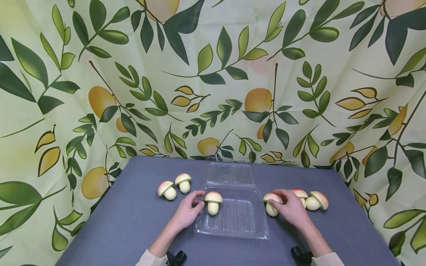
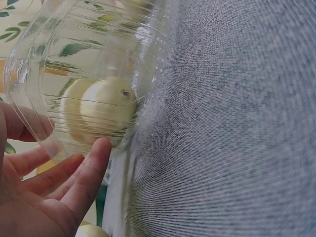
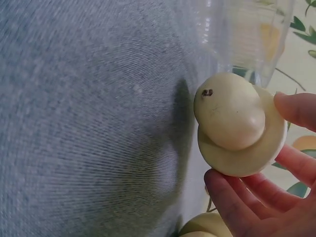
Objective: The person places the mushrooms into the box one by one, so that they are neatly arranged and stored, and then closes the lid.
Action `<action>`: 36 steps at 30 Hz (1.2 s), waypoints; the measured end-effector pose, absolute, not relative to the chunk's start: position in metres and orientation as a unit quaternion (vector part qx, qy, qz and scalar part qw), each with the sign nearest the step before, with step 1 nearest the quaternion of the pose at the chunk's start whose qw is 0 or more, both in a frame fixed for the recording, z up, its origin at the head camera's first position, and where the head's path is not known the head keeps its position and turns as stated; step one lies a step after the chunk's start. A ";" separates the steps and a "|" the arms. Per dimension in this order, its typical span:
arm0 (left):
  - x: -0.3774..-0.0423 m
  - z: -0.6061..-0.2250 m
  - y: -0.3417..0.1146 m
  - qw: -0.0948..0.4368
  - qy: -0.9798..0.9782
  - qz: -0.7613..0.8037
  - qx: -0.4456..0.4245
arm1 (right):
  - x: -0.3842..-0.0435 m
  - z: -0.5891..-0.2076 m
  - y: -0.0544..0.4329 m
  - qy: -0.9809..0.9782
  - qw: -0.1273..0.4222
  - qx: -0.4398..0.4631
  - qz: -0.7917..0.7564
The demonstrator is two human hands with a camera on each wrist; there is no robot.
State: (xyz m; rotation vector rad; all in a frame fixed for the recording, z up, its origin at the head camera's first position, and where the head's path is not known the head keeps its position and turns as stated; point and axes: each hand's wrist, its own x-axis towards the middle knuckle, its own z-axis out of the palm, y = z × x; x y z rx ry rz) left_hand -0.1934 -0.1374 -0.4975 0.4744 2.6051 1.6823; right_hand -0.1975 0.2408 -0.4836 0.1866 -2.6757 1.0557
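Observation:
A toy mushroom point(image 1: 213, 203) with a red-and-cream cap lies in the left part of a clear plastic clamshell box point(image 1: 233, 234). My left hand point(image 1: 188, 210) is at the box's left wall, its fingers apart and nothing between them; in the left wrist view the mushroom point(image 2: 108, 106) shows through the ribbed wall. To the right of the box, my right hand point(image 1: 292, 207) grips another toy mushroom point(image 1: 272, 210) by its cap. The right wrist view shows this mushroom's pale stem point(image 3: 232, 113) toward the camera, with thumb and fingertips on the cap's rim.
Two mushrooms, one upright point(image 1: 183, 183) and one tilted point(image 1: 167, 190), are left of the box. Beyond my right hand are two more, one partly hidden point(image 1: 300, 194) and one tipped over point(image 1: 317, 200). The box's lid point(image 1: 229, 173) lies folded back on the grey table point(image 1: 133, 221).

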 end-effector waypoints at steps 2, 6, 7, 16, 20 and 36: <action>-0.194 -0.497 -0.137 0.004 0.831 0.535 0.151 | -0.196 -0.483 0.240 -0.920 0.128 0.062 0.366; -0.193 -0.497 -0.137 0.006 0.833 0.533 0.148 | -0.192 -0.476 0.240 -0.917 0.116 0.055 0.379; -0.193 -0.496 -0.137 0.006 0.833 0.533 0.148 | -0.191 -0.474 0.240 -0.916 0.114 0.054 0.382; -0.192 -0.495 -0.137 0.007 0.834 0.532 0.145 | -0.184 -0.456 0.238 -0.914 0.102 0.053 0.389; -0.193 -0.496 -0.137 0.007 0.835 0.531 0.145 | -0.182 -0.451 0.234 -0.910 0.111 0.060 0.396; -0.193 -0.496 -0.137 0.005 0.836 0.530 0.141 | -0.183 -0.440 0.203 -0.888 0.107 0.098 0.437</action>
